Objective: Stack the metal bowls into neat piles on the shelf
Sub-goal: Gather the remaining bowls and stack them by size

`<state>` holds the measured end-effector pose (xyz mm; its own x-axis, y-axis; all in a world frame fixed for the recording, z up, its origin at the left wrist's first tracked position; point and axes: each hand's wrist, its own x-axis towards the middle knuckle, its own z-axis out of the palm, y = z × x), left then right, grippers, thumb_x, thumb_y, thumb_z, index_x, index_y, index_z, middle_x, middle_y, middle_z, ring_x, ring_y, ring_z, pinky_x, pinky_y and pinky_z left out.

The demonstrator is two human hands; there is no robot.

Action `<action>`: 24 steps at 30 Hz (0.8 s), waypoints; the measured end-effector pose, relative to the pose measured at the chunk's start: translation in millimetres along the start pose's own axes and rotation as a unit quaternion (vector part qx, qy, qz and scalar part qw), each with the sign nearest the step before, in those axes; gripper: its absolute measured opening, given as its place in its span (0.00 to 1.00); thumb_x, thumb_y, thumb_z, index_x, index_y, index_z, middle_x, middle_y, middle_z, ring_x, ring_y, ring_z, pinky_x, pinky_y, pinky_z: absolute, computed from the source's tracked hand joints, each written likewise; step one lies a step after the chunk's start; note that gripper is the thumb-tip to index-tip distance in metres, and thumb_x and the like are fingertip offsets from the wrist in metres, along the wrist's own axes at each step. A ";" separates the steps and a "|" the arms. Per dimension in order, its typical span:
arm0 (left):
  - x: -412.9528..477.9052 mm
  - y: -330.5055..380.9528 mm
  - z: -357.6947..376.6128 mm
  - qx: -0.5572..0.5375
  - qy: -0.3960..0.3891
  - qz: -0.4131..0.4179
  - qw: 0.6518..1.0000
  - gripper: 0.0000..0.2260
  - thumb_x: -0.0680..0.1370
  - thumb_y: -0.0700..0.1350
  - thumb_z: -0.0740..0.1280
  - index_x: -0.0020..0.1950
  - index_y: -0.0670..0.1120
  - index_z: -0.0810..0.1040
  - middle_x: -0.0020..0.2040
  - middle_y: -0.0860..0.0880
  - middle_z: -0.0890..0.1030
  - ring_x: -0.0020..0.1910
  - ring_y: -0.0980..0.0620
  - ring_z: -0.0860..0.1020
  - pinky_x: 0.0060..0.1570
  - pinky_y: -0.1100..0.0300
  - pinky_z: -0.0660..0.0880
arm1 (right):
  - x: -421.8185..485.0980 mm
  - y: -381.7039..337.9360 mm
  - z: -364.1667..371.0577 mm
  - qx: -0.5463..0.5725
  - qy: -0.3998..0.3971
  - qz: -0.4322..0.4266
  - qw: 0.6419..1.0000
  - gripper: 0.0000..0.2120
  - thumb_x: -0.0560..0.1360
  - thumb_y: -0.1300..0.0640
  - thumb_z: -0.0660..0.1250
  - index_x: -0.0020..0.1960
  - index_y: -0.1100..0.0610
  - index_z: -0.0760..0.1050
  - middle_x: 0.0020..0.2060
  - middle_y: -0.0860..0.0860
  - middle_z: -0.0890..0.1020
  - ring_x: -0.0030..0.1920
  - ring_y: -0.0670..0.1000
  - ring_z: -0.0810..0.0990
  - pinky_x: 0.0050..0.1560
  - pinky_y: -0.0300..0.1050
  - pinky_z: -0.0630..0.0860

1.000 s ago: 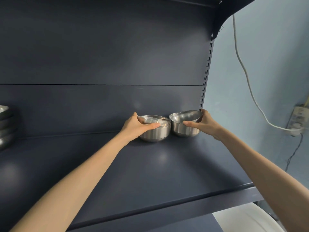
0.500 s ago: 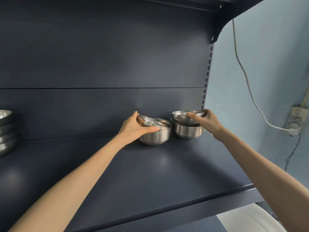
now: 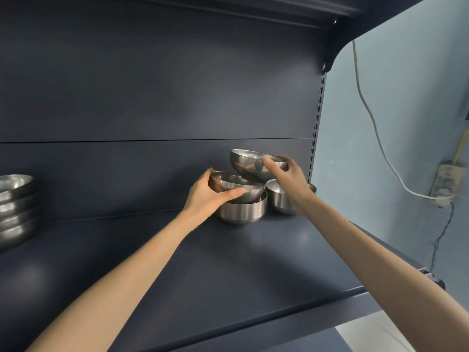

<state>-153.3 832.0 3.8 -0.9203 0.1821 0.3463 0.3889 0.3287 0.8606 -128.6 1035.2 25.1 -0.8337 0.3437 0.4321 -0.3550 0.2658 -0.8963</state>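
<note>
**A bowl in each hand, at the back of the shelf**

In the head view, take the standing bowl (image 3: 243, 212) as your mark. It sits upright on the dark shelf (image 3: 228, 270), close to the back panel.

Your left hand (image 3: 210, 196) grips a tilted bowl (image 3: 241, 186) directly above the mark. The thumb lies along the near wall and the fingers curl over the left rim. The underside of this bowl dips into the mouth of the mark; I cannot tell whether the two touch.

Your right hand (image 3: 289, 176) holds a raised bowl (image 3: 250, 163) higher above the mark and slightly to its right, clear of the shelf. The thumb is on the near wall and the fingers are over the right rim. Its bottom hangs just over the tilted bowl.

Just right of the mark, a fourth bowl (image 3: 278, 199) stands on the shelf, partly hidden by your right wrist. Far left of the mark, at the frame's edge, sits a pile of nested bowls (image 3: 15, 212).

Further right of the mark are a slotted upright (image 3: 317, 128) and a pale blue wall, where a white cable (image 3: 368, 110) runs down to a socket (image 3: 448, 184).
</note>
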 end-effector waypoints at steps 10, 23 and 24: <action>-19.0 7.9 -22.8 -0.093 0.003 0.054 0.994 0.31 0.56 0.62 0.78 0.55 0.55 0.75 0.51 0.56 0.83 0.52 0.60 0.80 0.54 0.61 0.76 | -27.7 -21.7 40.8 0.026 -0.093 0.004 0.995 0.47 0.58 0.34 0.71 0.70 0.56 0.66 0.45 0.46 0.79 0.45 0.44 0.81 0.54 0.43 0.78; -57.7 0.3 -83.9 -0.110 0.003 0.081 0.991 0.24 0.68 0.47 0.78 0.61 0.50 0.75 0.53 0.56 0.82 0.52 0.61 0.80 0.49 0.70 0.73 | -67.6 -63.2 71.8 -0.007 -0.189 0.037 0.981 0.53 0.59 0.27 0.71 0.73 0.58 0.63 0.45 0.50 0.76 0.43 0.46 0.78 0.53 0.48 0.79; -61.4 -0.9 -90.4 -0.110 0.002 0.080 0.991 0.24 0.68 0.47 0.78 0.61 0.50 0.75 0.53 0.56 0.82 0.52 0.61 0.79 0.48 0.71 0.73 | -71.8 -66.2 75.5 -0.001 -0.200 0.038 0.979 0.52 0.61 0.29 0.70 0.74 0.58 0.62 0.45 0.50 0.75 0.43 0.45 0.77 0.53 0.47 0.79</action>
<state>-101.1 736.8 15.6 -0.8477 0.2117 0.4863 0.5117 0.0852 0.8549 -77.1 924.9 45.8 -0.9567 -0.0177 0.2906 -0.2853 0.2549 -0.9239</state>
